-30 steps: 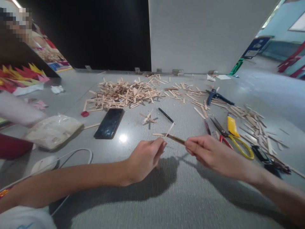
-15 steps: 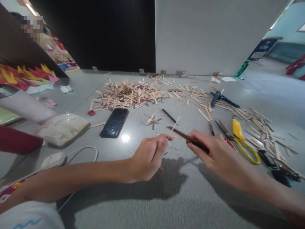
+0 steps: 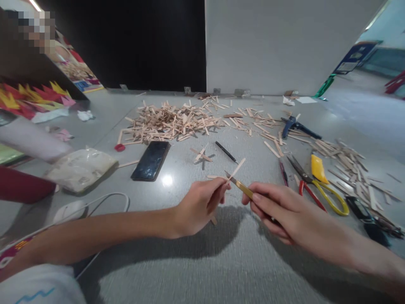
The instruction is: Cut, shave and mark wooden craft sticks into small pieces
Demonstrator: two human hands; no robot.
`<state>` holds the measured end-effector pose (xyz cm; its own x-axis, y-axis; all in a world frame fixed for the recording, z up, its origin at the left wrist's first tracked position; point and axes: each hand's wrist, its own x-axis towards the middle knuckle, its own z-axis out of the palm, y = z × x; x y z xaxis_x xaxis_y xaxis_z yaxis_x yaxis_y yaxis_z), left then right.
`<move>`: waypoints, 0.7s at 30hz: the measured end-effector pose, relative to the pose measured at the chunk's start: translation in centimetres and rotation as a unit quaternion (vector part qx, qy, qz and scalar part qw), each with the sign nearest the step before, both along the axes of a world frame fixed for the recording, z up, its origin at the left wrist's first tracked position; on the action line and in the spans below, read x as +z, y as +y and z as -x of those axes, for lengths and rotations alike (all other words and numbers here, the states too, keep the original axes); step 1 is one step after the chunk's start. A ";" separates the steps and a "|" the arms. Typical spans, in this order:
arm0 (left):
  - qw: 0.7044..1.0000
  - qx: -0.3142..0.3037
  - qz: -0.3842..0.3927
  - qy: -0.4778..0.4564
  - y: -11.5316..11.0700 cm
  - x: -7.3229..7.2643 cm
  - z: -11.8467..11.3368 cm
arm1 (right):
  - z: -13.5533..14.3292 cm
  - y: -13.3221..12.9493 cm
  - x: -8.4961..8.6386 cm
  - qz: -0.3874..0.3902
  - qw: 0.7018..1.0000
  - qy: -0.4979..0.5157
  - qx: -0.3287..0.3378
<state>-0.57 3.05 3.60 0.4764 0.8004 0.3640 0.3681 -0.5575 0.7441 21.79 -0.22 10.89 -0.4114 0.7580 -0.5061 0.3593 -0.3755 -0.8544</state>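
Between the thumb and fingers of my left hand (image 3: 202,204) is a thin wooden stick (image 3: 238,167), its free end pointing up and to the right. My right hand (image 3: 278,209) is closed around a craft knife (image 3: 243,187) with a golden handle. The knife's blade tip meets or crosses the stick close to my left fingertips. Just beyond the hands, a few sticks lie crossed in a star shape (image 3: 201,155), with a black pen (image 3: 226,152) to their right.
A heap of wooden sticks (image 3: 171,122) lies toward the back, before a black and grey panel (image 3: 284,46). A phone (image 3: 151,161) is left of centre. Scissors (image 3: 316,181), blue-handled pliers (image 3: 297,126) and more sticks lie right. A plastic packet (image 3: 82,169) and white cable are left.
The knife has turned so its golden side shows, and its blade has come to the stick. The stick now leans further right. My view has shifted slightly.
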 end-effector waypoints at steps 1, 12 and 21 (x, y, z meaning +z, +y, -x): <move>0.999 -0.005 -0.028 0.015 0.0 -0.2 0.1 | -0.1 0.1 0.1 0.029 0.999 0.013 -0.003; 0.985 -0.046 -0.116 0.118 0.3 -1.0 0.8 | 3.8 -2.2 -2.6 0.235 0.960 0.084 -0.131; 0.951 -0.110 -0.159 0.243 -0.1 -1.3 1.3 | 0.7 0.6 -0.2 0.249 0.968 -0.020 0.014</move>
